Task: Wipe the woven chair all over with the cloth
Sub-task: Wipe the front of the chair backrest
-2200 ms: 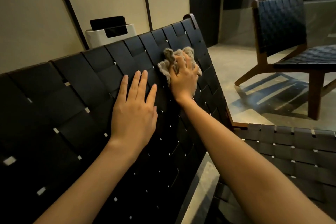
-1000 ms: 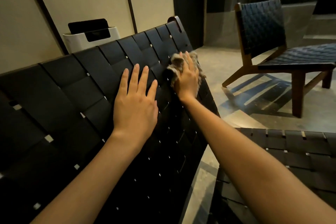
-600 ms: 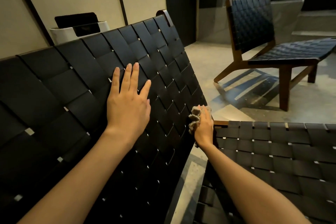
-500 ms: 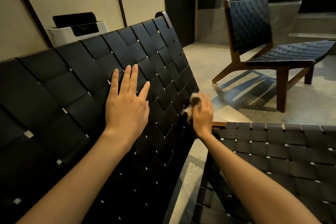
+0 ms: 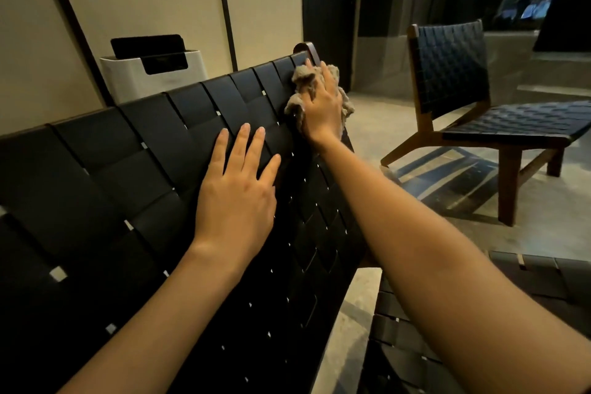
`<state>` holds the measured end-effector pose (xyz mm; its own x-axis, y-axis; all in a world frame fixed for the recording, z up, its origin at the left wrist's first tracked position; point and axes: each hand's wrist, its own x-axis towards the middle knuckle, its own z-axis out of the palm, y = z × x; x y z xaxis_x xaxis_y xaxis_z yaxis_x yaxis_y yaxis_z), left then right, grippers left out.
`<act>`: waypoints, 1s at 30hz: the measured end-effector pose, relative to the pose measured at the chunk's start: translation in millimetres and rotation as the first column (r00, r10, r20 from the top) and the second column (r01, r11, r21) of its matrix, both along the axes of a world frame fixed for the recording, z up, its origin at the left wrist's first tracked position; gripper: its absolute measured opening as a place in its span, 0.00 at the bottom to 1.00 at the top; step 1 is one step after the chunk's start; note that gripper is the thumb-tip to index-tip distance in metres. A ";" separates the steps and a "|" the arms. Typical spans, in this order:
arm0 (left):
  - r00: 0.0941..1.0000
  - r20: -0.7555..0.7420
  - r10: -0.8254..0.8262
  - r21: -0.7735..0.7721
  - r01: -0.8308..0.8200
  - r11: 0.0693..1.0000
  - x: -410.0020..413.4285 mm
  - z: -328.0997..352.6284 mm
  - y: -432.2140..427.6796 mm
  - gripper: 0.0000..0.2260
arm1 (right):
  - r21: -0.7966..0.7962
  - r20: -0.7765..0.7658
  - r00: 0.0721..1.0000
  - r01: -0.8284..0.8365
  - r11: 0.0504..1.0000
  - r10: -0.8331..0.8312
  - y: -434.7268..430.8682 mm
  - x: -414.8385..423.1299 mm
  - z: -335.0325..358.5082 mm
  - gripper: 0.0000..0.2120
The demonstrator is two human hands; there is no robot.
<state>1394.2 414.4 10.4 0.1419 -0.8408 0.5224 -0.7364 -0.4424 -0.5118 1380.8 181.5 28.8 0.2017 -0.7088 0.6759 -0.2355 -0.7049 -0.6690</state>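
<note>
The woven chair's black strap backrest fills the left and middle, tilted away from me; its seat shows at the lower right. My right hand holds the crumpled grey-beige cloth bunched under its fingers and presses it on the backrest's upper right corner, just below the wooden frame tip. Lying flat on the straps with straight fingers, my left hand rests a little left of and below the right hand.
A second woven chair on a wooden frame stands on the concrete floor at the right. Behind the backrest a white bin with a black lid stands against the beige wall. A floor gap separates backrest and seat.
My right hand swept the cloth down the backrest's right edge to its base by the seat, then back up to the top corner. The left hand stayed flat in place.
</note>
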 end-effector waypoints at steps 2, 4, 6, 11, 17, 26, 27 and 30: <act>1.000 0.002 0.001 0.007 -0.001 1.000 -0.2 -1.2 0.7 0.24 | 0.060 0.005 1.000 0.031 0.998 -0.031 -3.2 -10.7 -26.6 0.22; 1.000 0.006 0.001 0.010 -0.001 1.000 -0.7 -2.7 1.4 0.23 | 0.119 -0.016 0.998 0.054 0.991 -0.053 -3.6 -27.7 -64.2 0.24; 1.000 0.009 0.009 0.023 -0.009 1.000 -2.6 -5.7 2.8 0.23 | 0.209 -0.040 0.996 0.085 0.974 -0.078 1.9 -50.1 -111.6 0.24; 1.000 -0.002 0.016 0.054 -0.016 0.998 -8.6 -16.5 7.3 0.24 | 0.473 -0.030 0.994 0.106 0.875 -0.105 26.1 -107.8 -219.9 0.23; 1.000 -0.007 0.005 0.093 -0.004 0.996 -11.7 -22.3 17.5 0.23 | 0.534 -0.044 0.994 0.105 0.839 -0.096 38.2 -110.2 -221.3 0.23; 1.000 0.000 0.019 0.135 -0.019 0.991 -16.8 -26.1 61.5 0.23 | 0.317 -0.039 0.972 -0.206 0.926 0.230 168.8 -113.4 -212.3 0.27; 1.000 0.007 0.025 0.139 -0.026 0.990 -18.0 -26.6 68.8 0.23 | 0.283 -0.055 0.964 -0.234 0.930 0.259 187.6 -115.5 -213.2 0.27; 0.999 0.019 0.048 0.157 -0.050 0.986 -23.5 -28.7 93.7 0.24 | 0.128 -0.121 0.943 -0.296 0.946 0.311 247.0 -117.0 -211.5 0.25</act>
